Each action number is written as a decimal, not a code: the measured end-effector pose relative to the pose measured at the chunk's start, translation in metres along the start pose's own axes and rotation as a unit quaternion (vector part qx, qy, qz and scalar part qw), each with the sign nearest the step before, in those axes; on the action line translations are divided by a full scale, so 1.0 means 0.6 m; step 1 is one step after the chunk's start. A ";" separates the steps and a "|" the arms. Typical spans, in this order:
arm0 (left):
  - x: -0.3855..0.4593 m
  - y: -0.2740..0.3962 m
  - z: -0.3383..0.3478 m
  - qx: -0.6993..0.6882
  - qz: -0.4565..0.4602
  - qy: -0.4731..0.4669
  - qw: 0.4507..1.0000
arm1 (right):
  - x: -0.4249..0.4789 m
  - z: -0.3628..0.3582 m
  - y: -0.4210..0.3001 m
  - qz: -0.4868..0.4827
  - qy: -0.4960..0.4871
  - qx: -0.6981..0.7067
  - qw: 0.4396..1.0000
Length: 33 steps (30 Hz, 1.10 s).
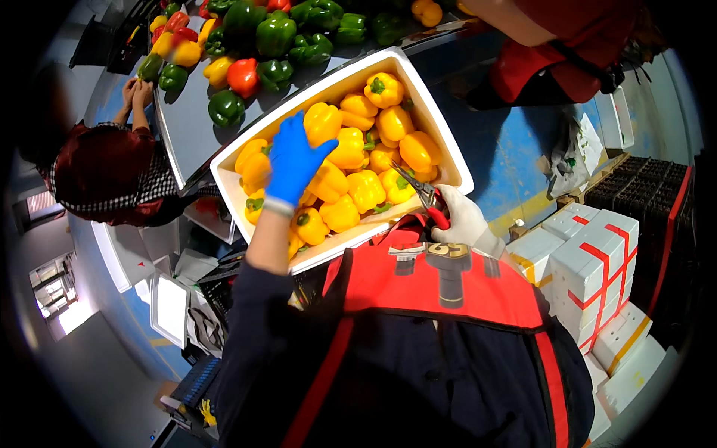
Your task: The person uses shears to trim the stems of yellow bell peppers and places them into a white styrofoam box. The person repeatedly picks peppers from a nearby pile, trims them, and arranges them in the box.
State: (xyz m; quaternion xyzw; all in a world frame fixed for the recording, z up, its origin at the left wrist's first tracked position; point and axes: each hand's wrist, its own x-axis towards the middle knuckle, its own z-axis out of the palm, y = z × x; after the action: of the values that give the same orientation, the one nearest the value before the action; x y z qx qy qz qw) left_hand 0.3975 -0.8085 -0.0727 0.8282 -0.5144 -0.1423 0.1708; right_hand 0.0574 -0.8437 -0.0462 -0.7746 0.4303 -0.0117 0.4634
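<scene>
A white foam box (341, 245) full of yellow bell peppers (365, 190) lies tilted in the view before me. My left hand (297, 159), in a blue glove, is spread over the peppers in the box's left half, fingers apart; its palm side is hidden. In a whitish glove, my right hand (460, 215) grips red-handled pruning shears (436, 208) at the box's near right rim. Their narrow blades point over the peppers, close to one with a green stem. Whether the blades touch it, I cannot tell.
Beyond the box, a grey table (187, 131) holds green, red and yellow peppers (274, 33). A co-worker (106, 168) handles something at the left; another person (560, 67) stands upper right. Taped foam boxes (594, 269) are stacked at the right, beside dark crates (633, 185).
</scene>
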 end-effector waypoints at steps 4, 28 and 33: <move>0.058 -0.002 0.066 0.023 -0.089 -0.051 0.994 | -0.024 -0.001 0.004 0.004 0.047 0.035 0.998; -0.153 0.090 0.038 -0.328 0.056 -0.010 0.943 | 0.017 0.022 -0.027 0.002 -0.016 -0.089 0.996; -0.153 0.091 0.042 -0.330 0.065 -0.017 0.941 | 0.020 0.014 -0.039 0.032 -0.045 -0.126 0.990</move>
State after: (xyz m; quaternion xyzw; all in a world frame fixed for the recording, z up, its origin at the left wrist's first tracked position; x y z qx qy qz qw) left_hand 0.3035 -0.7519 -0.0666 0.6876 -0.4937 -0.3069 0.4349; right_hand 0.0837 -0.8410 -0.0386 -0.8123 0.4315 0.0927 0.3814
